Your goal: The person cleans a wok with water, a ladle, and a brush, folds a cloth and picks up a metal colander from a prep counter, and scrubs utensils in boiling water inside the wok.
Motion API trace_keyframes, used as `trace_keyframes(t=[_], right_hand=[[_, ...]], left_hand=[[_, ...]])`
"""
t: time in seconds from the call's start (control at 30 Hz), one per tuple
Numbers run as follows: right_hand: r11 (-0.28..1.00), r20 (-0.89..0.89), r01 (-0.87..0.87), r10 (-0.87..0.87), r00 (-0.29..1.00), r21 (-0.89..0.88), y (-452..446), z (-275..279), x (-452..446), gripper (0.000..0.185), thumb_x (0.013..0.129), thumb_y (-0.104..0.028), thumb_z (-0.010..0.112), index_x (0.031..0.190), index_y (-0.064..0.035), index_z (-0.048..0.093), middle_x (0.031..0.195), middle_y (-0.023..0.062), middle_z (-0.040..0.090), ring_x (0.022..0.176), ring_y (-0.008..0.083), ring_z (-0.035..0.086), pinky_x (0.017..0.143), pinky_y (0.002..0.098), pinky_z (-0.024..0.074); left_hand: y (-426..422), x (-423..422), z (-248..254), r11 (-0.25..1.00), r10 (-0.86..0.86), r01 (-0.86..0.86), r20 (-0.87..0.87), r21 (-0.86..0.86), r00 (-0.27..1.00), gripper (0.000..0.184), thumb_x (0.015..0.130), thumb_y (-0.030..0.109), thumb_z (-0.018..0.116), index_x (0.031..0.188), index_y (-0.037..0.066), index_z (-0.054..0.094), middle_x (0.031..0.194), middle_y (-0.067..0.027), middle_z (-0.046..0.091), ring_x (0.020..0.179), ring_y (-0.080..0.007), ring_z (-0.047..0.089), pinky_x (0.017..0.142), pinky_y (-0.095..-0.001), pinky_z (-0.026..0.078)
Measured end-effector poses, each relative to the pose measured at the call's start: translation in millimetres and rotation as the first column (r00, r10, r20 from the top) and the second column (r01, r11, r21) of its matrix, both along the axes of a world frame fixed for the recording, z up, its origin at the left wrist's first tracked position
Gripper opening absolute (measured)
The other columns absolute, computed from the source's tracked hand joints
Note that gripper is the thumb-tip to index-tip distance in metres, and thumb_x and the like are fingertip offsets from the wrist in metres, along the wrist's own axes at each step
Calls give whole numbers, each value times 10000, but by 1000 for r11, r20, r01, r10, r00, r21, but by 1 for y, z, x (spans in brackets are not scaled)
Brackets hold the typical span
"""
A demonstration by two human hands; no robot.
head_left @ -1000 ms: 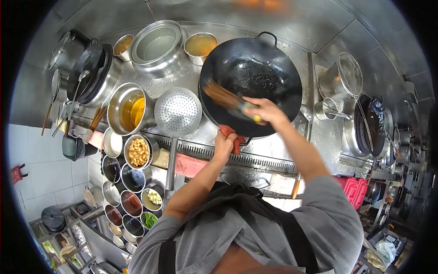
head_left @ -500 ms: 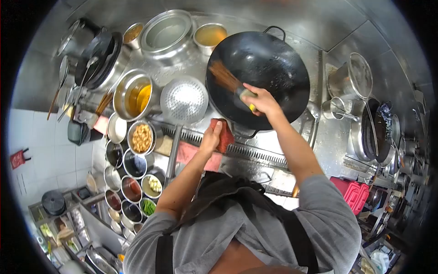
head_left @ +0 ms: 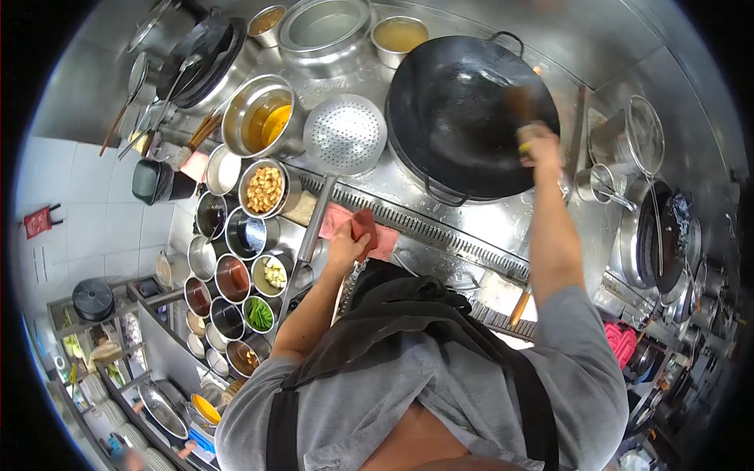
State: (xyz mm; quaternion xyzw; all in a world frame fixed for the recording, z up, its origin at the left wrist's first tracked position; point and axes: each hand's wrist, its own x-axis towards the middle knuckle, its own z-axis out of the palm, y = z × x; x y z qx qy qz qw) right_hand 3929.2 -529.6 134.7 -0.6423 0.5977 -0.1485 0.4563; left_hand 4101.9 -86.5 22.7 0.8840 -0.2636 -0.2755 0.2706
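Observation:
A large black wok (head_left: 463, 118) sits on the steel range. My right hand (head_left: 540, 147) is closed round the handle of a bamboo wok brush (head_left: 518, 104) at the wok's right side. Motion blurs the brush's bristles, so I cannot tell exactly where they touch. Nearer my body, my left hand (head_left: 344, 248) grips a folded red cloth (head_left: 364, 228). That hand is apart from the wok and its near loop handle (head_left: 446, 196). Beside it lies a pink cloth (head_left: 385, 242) on the range's front edge.
A perforated strainer (head_left: 344, 135) lies left of the wok, its handle pointing toward me. Further left stand a pot of yellow oil (head_left: 271, 125), a bowl of nuts (head_left: 265, 189) and several seasoning pots (head_left: 233, 278). A ladle (head_left: 613, 196) rests in a small pot at right.
My right hand has swung the brush from the wok's left side to its right. My left hand, still holding the red cloth, has drawn back from the near handle. The view has shifted.

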Motion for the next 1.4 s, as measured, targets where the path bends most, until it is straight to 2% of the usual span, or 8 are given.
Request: trace_keyframes(t=[0.23,0.33,0.47,0.6,0.77,1.13,1.27,1.4], right_hand=[[750,-253,-659,628,736,-55,56,32,-26,479,711,-352,662,1148,-161,615,877,134,673,754,256,661,708,360,524],[800,-611,-466,162,775,-379,-22,45,-102,463,806,-324,574,1248,-196,524,956,211,636,909,367,610,817,455,472],[774,-334,-121,-122,935,-621,2,61,-145,514,847,-359,558,1312,-167,453,940,225,633,882,375,615,782,464,481],[846,-90,34,-96,991,-532,114,-36,-183,559,868,-377,531,1368,-178,379,940,273,622,825,397,631,728,421,484],[978,-416,-200,159,895,-56,253,-86,-215,561,820,-338,539,1312,-110,395,803,271,620,772,433,605,728,501,481],[933,-206,104,-183,961,-344,205,-64,-319,193,800,-241,630,848,-61,681,730,184,631,697,350,617,667,418,492],[464,272,423,-359,893,-778,105,-4,-359,310,778,-115,660,1075,-35,615,900,184,615,854,337,591,749,370,477],[263,-258,-128,-552,793,-956,-10,114,-386,465,788,-117,639,1219,-17,498,1210,210,509,1107,350,503,933,431,405]], left_hand=[[5,15,33,996,-57,74,329,-41,943,654,696,377,693,1173,-25,496,1018,-234,587,979,-381,571,833,-442,462],[26,50,30,998,56,-23,713,-56,699,684,670,403,692,1163,-36,510,1046,-227,588,994,-372,568,828,-463,461],[55,110,7,916,-97,67,55,396,994,480,703,297,636,1038,-42,580,928,-225,636,809,-309,632,728,-392,501],[52,107,26,987,159,-118,-626,107,763,291,725,177,620,959,7,582,760,-82,609,663,-176,605,577,-314,480],[55,104,4,987,162,-140,-525,82,835,251,746,107,621,955,-14,553,724,-70,581,586,-188,579,524,-312,464],[34,69,48,964,236,-256,-653,66,719,158,748,100,609,860,21,529,680,-78,559,523,-186,547,470,-308,453],[22,37,78,924,211,-376,-730,-68,650,110,744,88,582,806,24,517,663,-73,547,470,-146,507,424,-255,417],[15,-3,107,853,191,-492,-773,-174,605,113,733,95,595,799,42,520,641,-63,538,465,-143,498,413,-240,401]])
